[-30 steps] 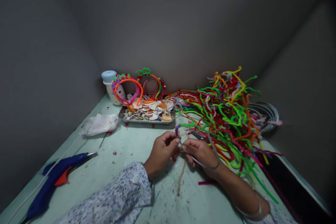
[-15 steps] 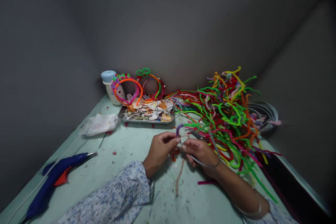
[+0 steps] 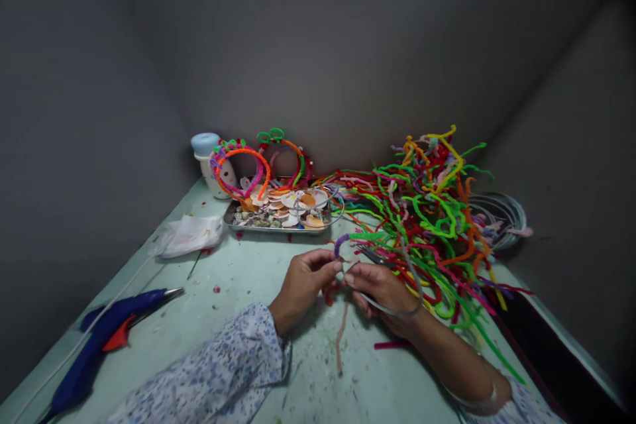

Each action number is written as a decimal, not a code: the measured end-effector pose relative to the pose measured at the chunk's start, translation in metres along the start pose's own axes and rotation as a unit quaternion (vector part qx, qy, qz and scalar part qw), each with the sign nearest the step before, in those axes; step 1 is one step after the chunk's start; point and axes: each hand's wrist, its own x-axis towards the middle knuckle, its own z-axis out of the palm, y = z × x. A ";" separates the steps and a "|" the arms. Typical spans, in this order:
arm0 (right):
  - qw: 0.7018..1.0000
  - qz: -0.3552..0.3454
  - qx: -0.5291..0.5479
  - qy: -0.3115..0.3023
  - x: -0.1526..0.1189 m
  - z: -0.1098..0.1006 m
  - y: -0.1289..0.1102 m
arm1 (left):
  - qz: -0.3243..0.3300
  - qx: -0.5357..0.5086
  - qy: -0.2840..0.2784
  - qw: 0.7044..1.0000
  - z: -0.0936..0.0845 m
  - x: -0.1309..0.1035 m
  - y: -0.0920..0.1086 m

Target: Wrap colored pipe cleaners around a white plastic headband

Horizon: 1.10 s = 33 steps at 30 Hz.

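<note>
Between my two hands is a thin grey hoop (image 3: 418, 281) of tubing, which curves out past my right wrist. A purple fuzzy pipe cleaner stretch (image 3: 340, 246) arches up from the fingertips of my left hand (image 3: 307, 283). That hand is closed, thumb and forefinger pinching the hoop. My right hand (image 3: 380, 288) is closed too, its fingertips pinched close beside the left ones. A pale pink pipe cleaner (image 3: 340, 338) trails below the hands onto the table; its upper end is hidden at the fingers. Orange-red curled pieces (image 3: 328, 294) lie partly behind my left hand.
A tangle of colourful pipe cleaners (image 3: 437, 212) covers the right side, beside coiled clear tubing (image 3: 514, 218). A metal tray (image 3: 278, 230) of shells stands behind, with wrapped headbands (image 3: 243, 152) and a blue-lidded bottle (image 3: 205, 146). At left lie a blue glue gun (image 3: 104, 338) and a plastic packet (image 3: 191, 236).
The grey hoop has swung slightly right by my right wrist. The pale strand's lower end has shifted a little right. Both hands stay nearly in place.
</note>
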 end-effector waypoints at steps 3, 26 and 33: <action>1.000 0.012 0.019 -0.014 -0.002 -0.001 -0.002 | 0.002 -0.003 -0.018 1.000 -0.001 0.001 -0.001; 0.991 0.040 0.108 -0.073 -0.001 -0.007 0.000 | -0.026 -0.055 -0.050 0.997 -0.003 0.004 -0.003; 0.987 0.056 0.118 -0.097 0.000 -0.012 0.004 | -0.044 -0.080 -0.066 0.994 -0.003 0.004 -0.002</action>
